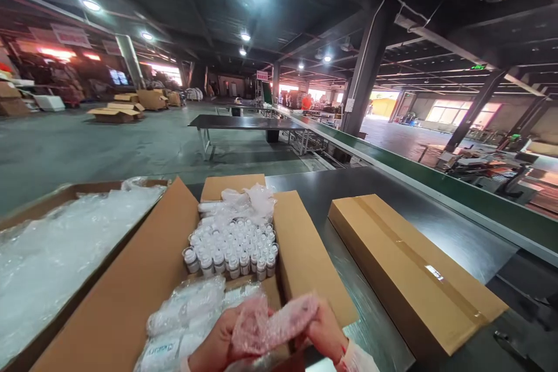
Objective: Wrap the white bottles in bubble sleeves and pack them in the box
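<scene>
My left hand (pixel 214 342) and my right hand (pixel 326 328) are both closed on one piece of clear bubble wrap (pixel 272 328), held over the near end of an open carton. Whether anything lies inside the wrap I cannot tell. In the carton (pixel 307 250) many small white-capped bottles (pixel 235 247) stand upright, packed close together. Nearer to me and left of my hands lie bubble-wrapped packs (pixel 185 308), one with partly readable print. More crumpled bubble wrap (pixel 250 200) rests behind the bottles.
On the left stands a large box (pixel 150 200) full of clear bubble wrap (pixel 82 238). A taped, closed carton (pixel 405 256) lies to the right on the dark metal table (pixel 318 189). Beyond it runs a green conveyor belt (pixel 405 163). A second table (pixel 244 122) stands farther off.
</scene>
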Demonstrator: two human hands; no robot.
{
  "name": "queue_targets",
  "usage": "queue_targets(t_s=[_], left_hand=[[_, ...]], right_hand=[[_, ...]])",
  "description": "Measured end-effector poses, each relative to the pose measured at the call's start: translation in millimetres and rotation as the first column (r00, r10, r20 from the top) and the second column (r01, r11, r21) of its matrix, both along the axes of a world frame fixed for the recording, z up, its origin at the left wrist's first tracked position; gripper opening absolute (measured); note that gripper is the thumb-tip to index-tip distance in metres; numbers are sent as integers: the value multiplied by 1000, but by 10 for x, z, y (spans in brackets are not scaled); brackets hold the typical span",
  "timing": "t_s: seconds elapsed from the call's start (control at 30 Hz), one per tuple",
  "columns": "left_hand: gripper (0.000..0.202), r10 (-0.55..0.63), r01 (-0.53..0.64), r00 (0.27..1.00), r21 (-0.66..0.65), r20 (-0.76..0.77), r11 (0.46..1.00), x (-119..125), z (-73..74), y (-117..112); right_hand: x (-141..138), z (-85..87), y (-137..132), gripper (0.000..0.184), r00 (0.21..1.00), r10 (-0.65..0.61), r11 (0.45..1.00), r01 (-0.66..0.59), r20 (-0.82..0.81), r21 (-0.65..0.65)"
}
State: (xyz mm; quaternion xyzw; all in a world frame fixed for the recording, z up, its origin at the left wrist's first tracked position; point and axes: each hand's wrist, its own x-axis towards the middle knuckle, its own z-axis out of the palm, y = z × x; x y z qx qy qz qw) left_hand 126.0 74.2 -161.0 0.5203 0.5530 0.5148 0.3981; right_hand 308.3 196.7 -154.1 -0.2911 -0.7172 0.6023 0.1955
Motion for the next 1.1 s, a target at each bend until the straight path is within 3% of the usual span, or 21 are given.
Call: queue_targets(t_s=[0.1,0.2,0.27,0.33,0.47,0.57,0.67,0.77,0.9,1.0,1.1], left_hand=[[22,-88,91,994,52,-58,995,14,-35,-42],[27,-52,54,998,76,-25,996,22,-133,-88],[24,34,-31,998,63,-51,998,26,-187,-111],[24,133,-130,990,68,-48,989,28,-205,-119],[33,212,-212,977,19,-19,977,-3,-173,-108],[37,183,-179,981,60,-60,982,-68,-193,-113],[32,122,-78,961,179,-248,981,-115,-300,-147],[19,168,-104,912,184,-375,977,-105,-470,-191],[33,266,-249,915,94,-303,964,-107,-651,-212],[36,240,-257,913,-9,-329,966,-212,-580,-180],[49,178,-212,877,-26,-447,977,-416,-311,-58]], right_hand=[[-74,-185,-77,34,998,-45,959,58,53,-278],[-112,-359,-100,44,991,-127,930,132,37,-343],[-107,-416,-82,47,989,-137,916,147,54,-372],[-81,-404,-53,46,997,-74,945,74,11,-319],[-33,-245,-2,52,983,80,994,-91,-164,-60],[-60,-192,23,25,986,39,997,-26,-165,77],[-103,-268,44,23,989,-127,991,125,-74,-41],[-93,-354,45,33,997,-56,988,63,53,-139],[-81,-366,17,53,987,144,980,-152,63,127],[-209,-340,49,38,994,77,965,-93,73,245],[-480,-334,210,37,997,32,979,-45,73,198]])
